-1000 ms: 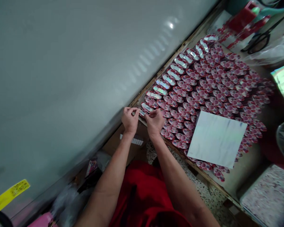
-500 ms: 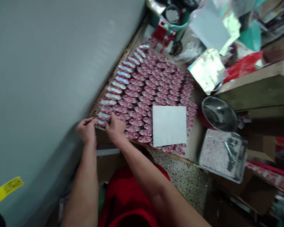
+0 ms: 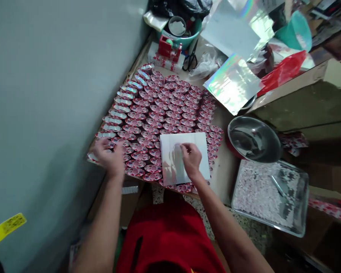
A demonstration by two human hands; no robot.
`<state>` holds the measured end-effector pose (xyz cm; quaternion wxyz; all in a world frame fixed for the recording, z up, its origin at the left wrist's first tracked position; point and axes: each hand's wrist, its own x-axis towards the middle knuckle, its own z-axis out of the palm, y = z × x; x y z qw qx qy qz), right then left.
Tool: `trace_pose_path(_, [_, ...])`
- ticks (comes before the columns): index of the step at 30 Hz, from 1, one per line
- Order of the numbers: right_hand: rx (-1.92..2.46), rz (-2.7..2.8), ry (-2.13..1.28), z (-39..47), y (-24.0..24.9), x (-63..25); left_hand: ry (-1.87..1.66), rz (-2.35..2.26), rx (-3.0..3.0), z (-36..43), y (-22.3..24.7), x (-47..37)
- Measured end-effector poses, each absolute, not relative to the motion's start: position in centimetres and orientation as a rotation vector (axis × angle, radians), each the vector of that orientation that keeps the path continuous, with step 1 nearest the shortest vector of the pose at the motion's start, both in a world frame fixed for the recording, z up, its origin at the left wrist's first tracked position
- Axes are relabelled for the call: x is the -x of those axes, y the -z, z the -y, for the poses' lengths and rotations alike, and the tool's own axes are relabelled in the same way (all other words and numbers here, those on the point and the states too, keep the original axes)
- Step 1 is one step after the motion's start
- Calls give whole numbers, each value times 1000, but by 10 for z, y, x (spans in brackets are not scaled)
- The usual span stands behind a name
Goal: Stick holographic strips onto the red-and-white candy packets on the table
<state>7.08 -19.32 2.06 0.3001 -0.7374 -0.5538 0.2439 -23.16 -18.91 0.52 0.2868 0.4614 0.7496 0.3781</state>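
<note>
Rows of red-and-pink oval pieces (image 3: 136,115) cover the tabletop, and those along the left edge bear shiny silvery strips (image 3: 113,120). My left hand (image 3: 109,155), smeared by motion, hovers over the lower left ovals. Its fingers are bent, with a gap between thumb and fingers and nothing visible between them. A square stack of white glossy sheets (image 3: 200,151) lies over the ovals near the front edge. Above it is my right hand (image 3: 192,157), thumb and forefinger pinched at the top sheet. A paler band shows beside the fingertips; whether they hold it is unclear.
A metal bowl (image 3: 254,138) and a clear tray of pale bits (image 3: 264,195) stand at the right. Holographic sheets (image 3: 233,83), black scissors (image 3: 191,60), a red tape dispenser (image 3: 169,47) and a teal basin (image 3: 194,32) crowd the back. A wall (image 3: 51,94) borders the left.
My right hand has moved from the lower left ovals to the white sheets. My left hand has lifted slightly from the corner, where one more silvery strip now shows. The view has shifted.
</note>
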Motion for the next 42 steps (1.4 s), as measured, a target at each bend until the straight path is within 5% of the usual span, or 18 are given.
trace_pose_path(7, [1715,2108,-492,143,11,-74,-417,-1956,-1953,129,4,89])
trace_pose_path(19, [1570,2330,-365,169,39,-78,-600,-1906,-1257,123,11,76])
trace_pose_path(27, [1645,2169,-380,218,-27,-92,-618,-1986,-1336,142,10,70])
trace_pose_path(30, [1714,1825,-589,230,-72,-84,-745,-1998,-1442,152,7,69])
trace_pose_path(34, [1637,1010,-1266,233,-116,-66,-1068,-1834,-1067,181,-3,79])
trace_pose_path(42, [1537,244,-1750,230,-98,-39,-1009,-1033,-85,241,-30,122])
